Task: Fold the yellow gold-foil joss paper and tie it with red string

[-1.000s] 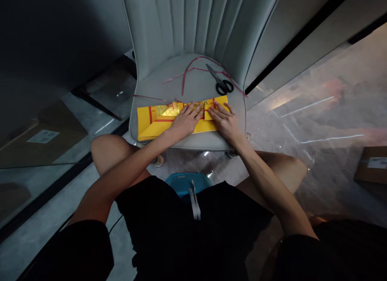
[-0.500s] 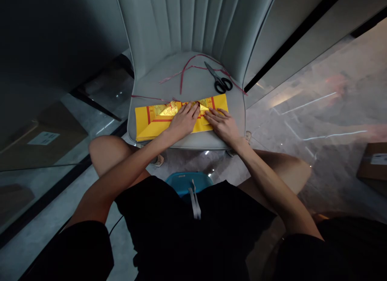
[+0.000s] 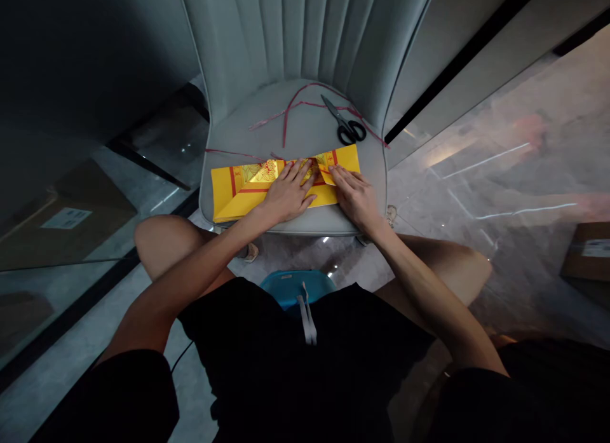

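Yellow paper (image 3: 229, 204) with red lines and gold print lies folded in a long strip across the front of the grey chair seat. My left hand (image 3: 288, 192) rests flat on its middle, fingers spread. At the paper's right part my right hand (image 3: 355, 195) has its fingers together, pinching a lifted flap of the paper; its thumb is mostly hidden. Behind the paper lie black-handled scissors (image 3: 345, 125), blades pointing back and left. Thin red string (image 3: 284, 126) curves over the seat around them, and another piece (image 3: 233, 153) runs along the paper's back edge.
The chair's ribbed backrest (image 3: 305, 30) rises behind the seat. Beneath the seat front, between my legs, is a blue stool (image 3: 286, 287). A cardboard box (image 3: 95, 208) sits at the left behind glass, and another box (image 3: 588, 246) stands on the floor at the far right.
My right hand's fingers have drawn together and raised a flap of the paper. My left hand has spread its fingers and thumb wider in nearly the same place.
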A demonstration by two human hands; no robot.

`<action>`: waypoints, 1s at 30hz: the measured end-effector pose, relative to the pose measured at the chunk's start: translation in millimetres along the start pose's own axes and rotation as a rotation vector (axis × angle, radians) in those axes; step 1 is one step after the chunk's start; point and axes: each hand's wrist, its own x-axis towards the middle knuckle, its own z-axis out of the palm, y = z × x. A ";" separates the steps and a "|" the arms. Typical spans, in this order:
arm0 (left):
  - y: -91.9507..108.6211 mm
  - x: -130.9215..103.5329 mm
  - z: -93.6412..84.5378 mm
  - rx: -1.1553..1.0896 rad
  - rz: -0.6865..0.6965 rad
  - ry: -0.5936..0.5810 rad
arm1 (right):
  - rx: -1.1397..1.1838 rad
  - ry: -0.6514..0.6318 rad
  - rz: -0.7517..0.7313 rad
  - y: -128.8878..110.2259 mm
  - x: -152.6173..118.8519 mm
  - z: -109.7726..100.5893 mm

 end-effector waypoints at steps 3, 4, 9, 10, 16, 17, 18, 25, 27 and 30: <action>-1.7 -0.5 3.3 -0.018 0.008 0.021 | -0.004 0.024 -0.002 7.6 1.1 -3.7; -2.0 -0.6 4.1 -0.023 0.011 0.029 | -0.011 0.020 -0.022 9.3 1.5 -5.3; -0.4 -1.3 3.5 -0.007 0.012 0.051 | -0.030 -0.142 -0.187 7.4 3.8 -11.1; 0.6 -1.6 2.4 -0.004 0.007 0.049 | -0.031 -0.178 -0.214 6.1 4.0 -12.0; 5.7 -3.8 -3.3 0.006 -0.039 0.031 | 0.002 -0.263 -0.273 2.3 2.1 -17.9; 5.6 -4.1 -2.9 0.007 -0.045 0.035 | 0.018 -0.266 -0.265 1.5 1.6 -18.5; 5.3 -4.3 -2.1 0.005 -0.046 0.045 | 0.033 -0.267 -0.256 0.6 1.3 -18.9; 2.8 -4.0 2.6 -0.015 -0.049 0.085 | 0.078 -0.242 -0.214 -2.2 -0.8 -16.6; 3.0 -3.9 1.4 -0.017 -0.054 0.074 | 0.084 -0.240 -0.201 -1.6 -1.7 -17.1; 2.7 -3.9 0.2 -0.026 -0.054 0.060 | 0.084 -0.247 -0.201 -1.5 -2.7 -18.7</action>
